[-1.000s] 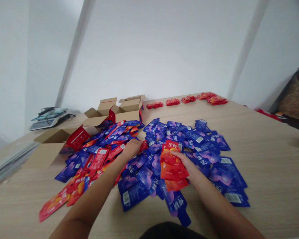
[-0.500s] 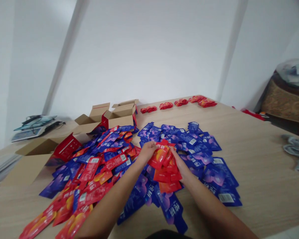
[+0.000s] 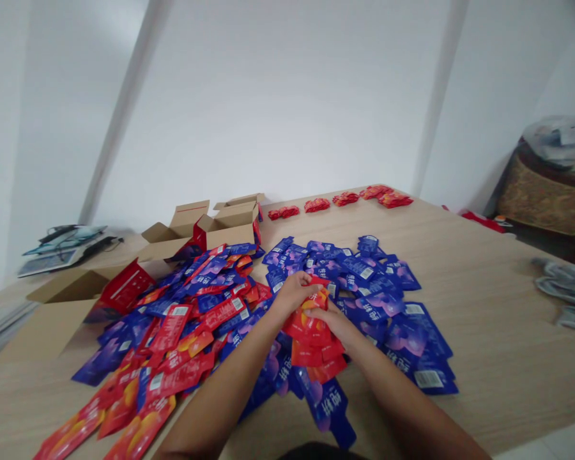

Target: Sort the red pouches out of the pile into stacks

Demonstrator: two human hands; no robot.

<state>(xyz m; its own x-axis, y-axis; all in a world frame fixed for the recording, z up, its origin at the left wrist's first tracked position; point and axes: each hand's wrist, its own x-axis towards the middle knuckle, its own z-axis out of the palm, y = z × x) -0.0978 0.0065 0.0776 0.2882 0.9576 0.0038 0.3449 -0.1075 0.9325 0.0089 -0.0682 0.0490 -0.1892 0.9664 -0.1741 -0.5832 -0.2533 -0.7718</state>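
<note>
A stack of red sachets (image 3: 319, 351) is held between both hands above the purple-blue ones. My left hand (image 3: 294, 294) is closed on the upper left edge of the stack. My right hand (image 3: 334, 322) grips it from the right, its thumb lying across the front of the top sachet. Under and around them spread many purple-blue sachets (image 3: 381, 306) with pink shapes and barcodes. To the left lies a mixed heap of red and blue sachets (image 3: 172, 326). The palms and some fingertips are hidden behind the stack.
Open cardboard boxes (image 3: 232, 237) stand behind the heap, with another box (image 3: 52, 322) at the left. Red sachet bundles (image 3: 317, 205) line the table's far edge. A flat device (image 3: 60, 259) sits far left, and grey cloth-like items (image 3: 563, 291) lie at the right.
My right hand has shifted left and its thumb now lies over the front of the red sachets. My left hand has curled further over the top. The view has moved slightly.
</note>
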